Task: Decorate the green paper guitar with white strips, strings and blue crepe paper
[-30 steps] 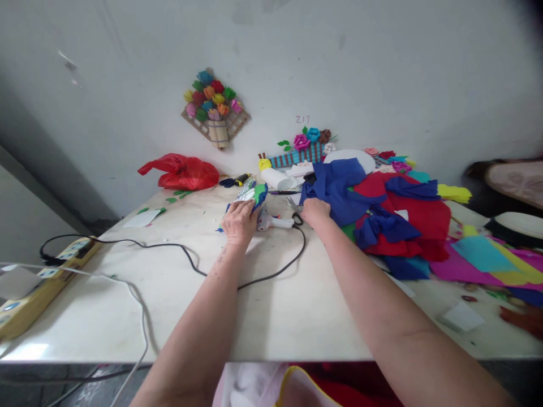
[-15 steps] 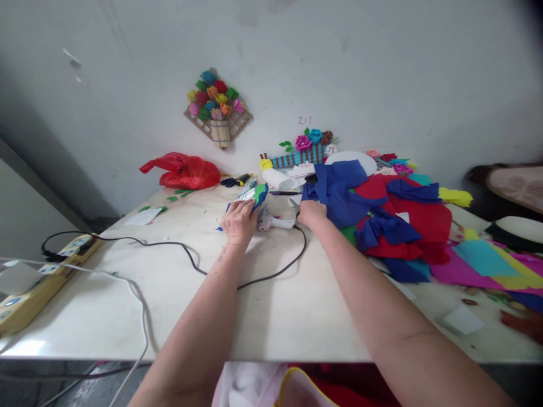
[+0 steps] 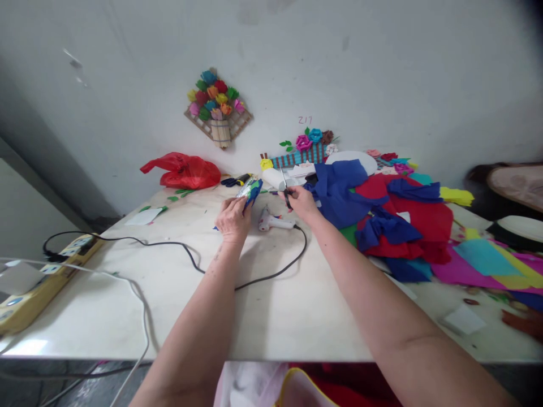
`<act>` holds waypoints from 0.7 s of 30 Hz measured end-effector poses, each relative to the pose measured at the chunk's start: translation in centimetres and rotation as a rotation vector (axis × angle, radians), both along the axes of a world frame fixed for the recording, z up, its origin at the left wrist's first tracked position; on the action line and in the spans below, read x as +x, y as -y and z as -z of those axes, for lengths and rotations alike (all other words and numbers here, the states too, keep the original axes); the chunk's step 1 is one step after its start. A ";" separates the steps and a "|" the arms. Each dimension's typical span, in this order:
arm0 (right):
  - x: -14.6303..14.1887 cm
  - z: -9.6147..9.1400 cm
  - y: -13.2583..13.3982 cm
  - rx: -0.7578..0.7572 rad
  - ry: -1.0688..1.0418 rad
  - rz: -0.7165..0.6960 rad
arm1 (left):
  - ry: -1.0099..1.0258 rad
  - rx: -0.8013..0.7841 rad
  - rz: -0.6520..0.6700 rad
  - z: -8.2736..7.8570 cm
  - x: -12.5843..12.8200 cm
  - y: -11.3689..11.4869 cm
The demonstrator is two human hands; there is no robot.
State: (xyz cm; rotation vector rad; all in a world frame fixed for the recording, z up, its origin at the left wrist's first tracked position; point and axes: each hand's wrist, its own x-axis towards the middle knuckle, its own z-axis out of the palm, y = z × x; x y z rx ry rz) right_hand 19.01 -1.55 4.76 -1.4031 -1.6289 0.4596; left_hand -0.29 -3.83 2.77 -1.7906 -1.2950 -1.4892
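My left hand [image 3: 233, 220] is closed around a blue, green and white craft piece [image 3: 253, 191], its lower part hidden behind the fingers. To the right, my right hand [image 3: 303, 204] grips a pair of scissors [image 3: 283, 180] by the dark handles, the blades pointing up and away from me. Between the hands a white glue gun [image 3: 278, 223] lies on the table, its black cord [image 3: 303, 249] curving toward me. Blue fabric-like sheets [image 3: 341, 192] are heaped just beyond my right hand.
At left stand a power strip [image 3: 46, 277] with cables and a red plastic bag [image 3: 190, 171]. Yellow-and-black pliers [image 3: 237, 180] and a white roll [image 3: 275, 178] lie at the back. Coloured sheets [image 3: 483, 265] cover the right side. A flower decoration [image 3: 216, 107] hangs on the wall.
My right hand has come away from the blue sheets' edge, moving up and left, and now holds scissors upright. My left hand has shifted slightly left and tilted the craft piece.
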 end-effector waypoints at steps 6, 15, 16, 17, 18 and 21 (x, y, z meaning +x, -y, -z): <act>-2.7 -0.4 3.1 0.098 0.359 -0.031 | 0.000 0.024 -0.014 0.0 -0.3 -0.2; -4.8 -0.4 5.1 0.154 0.568 0.053 | -0.008 0.036 -0.021 0.2 -0.3 -0.4; -4.8 -0.3 5.1 0.152 0.576 0.056 | -0.008 0.039 -0.023 0.2 -0.3 -0.4; -4.9 -0.2 5.1 0.152 0.584 0.057 | -0.011 0.038 -0.024 0.2 -0.3 -0.5; -4.9 -0.2 5.1 0.150 0.592 0.058 | -0.012 0.038 -0.026 0.3 -0.3 -0.5; -5.0 0.0 5.0 0.144 0.605 0.070 | -0.012 0.053 -0.033 0.4 -0.3 -0.6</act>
